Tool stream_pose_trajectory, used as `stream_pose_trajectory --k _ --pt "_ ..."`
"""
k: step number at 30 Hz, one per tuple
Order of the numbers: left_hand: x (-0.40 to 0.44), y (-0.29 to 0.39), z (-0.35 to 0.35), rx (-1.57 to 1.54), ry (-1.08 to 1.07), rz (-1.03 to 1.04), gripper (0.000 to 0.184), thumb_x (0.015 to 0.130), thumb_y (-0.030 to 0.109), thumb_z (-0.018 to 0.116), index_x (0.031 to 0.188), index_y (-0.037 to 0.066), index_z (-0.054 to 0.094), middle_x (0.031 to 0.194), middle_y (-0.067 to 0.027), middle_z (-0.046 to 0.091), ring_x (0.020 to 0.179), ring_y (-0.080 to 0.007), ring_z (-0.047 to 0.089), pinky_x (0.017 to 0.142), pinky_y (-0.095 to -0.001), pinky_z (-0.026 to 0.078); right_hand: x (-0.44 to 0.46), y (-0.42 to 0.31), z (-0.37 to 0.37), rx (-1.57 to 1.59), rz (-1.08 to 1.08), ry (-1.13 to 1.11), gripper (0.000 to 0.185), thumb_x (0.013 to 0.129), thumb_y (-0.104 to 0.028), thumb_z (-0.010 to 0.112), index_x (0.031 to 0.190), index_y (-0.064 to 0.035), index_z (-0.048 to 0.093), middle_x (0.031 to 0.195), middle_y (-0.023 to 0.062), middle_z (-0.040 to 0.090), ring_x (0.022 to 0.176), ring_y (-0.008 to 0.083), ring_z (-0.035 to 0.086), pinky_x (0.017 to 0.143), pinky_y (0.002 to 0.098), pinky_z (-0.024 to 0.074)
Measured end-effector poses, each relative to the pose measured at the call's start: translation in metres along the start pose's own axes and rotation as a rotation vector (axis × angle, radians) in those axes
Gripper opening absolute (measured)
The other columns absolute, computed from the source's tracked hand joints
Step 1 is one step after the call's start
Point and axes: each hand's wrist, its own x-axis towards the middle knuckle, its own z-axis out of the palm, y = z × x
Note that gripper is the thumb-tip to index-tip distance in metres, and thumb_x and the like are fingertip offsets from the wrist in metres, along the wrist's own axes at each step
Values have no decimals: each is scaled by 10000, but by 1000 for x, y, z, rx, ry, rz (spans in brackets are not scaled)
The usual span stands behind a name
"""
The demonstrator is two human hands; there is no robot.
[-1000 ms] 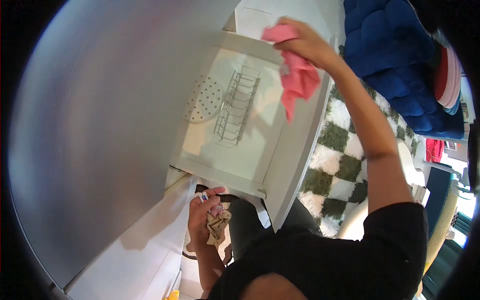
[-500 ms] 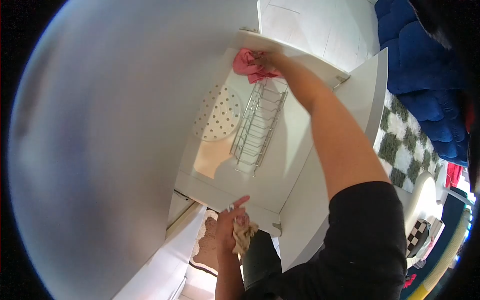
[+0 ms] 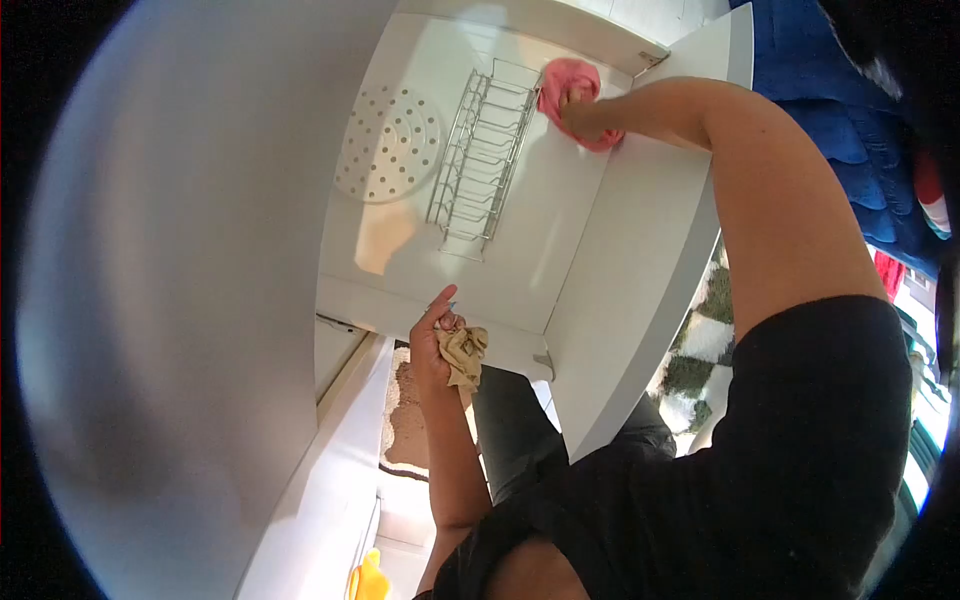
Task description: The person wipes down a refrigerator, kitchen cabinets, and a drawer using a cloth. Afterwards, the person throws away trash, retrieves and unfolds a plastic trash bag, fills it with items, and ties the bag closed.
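Drawer, white inside, stands open near checkered rug.

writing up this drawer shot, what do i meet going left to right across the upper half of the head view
Large grey panel → dotted white disc → wire rack → pink cloth → blue tufted upholstery.

From my end I see a black T-shirt, its right sleeve short and plain, ending above the elbow. The neckline curves round. Below, I make out dark trousers. By the left hand's fingers sits a small pale spot, too blurred to name.
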Motion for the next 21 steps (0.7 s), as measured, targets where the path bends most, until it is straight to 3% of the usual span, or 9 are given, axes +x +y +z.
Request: stream_pose_trajectory --k 14,17,19,21 --pt "-40 19 -27 -57 -161 83 470 790 77 573 1203 -115 457 554 28 349 540 -104 420 514 -209 367 22 -301 13 110 -161 145 484 819 -85 437 1300 -47 396 1347 173 359 1236 381 351 827 458 497" --pt "-50 18 -40 -65 -188 110 446 775 75 567 1167 -120 482 559 16 371 540 -101 411 534 -211 370 38 -337 1 123 -177 194 477 820 -86 436 1293 -40 402 1339 181 366 1228 384 361 814 460 504" --pt "-60 18 -42 -82 -200 133 415 763 73 567 1127 -118 515 564 5 399 543 -98 412 549 -216 374 54 -348 -15 1056 32 314 401 745 -193 601 1075 34 592 1169 194 529 1013 432 529 790 441 487" --pt "-84 19 -38 -37 -126 322 444 766 80 562 1132 -159 485 573 2 401 547 -107 415 554 -225 371 34 -312 -57 513 -396 532 366 833 -156 460 1170 -13 477 1150 304 461 1028 401 536 783 465 492"
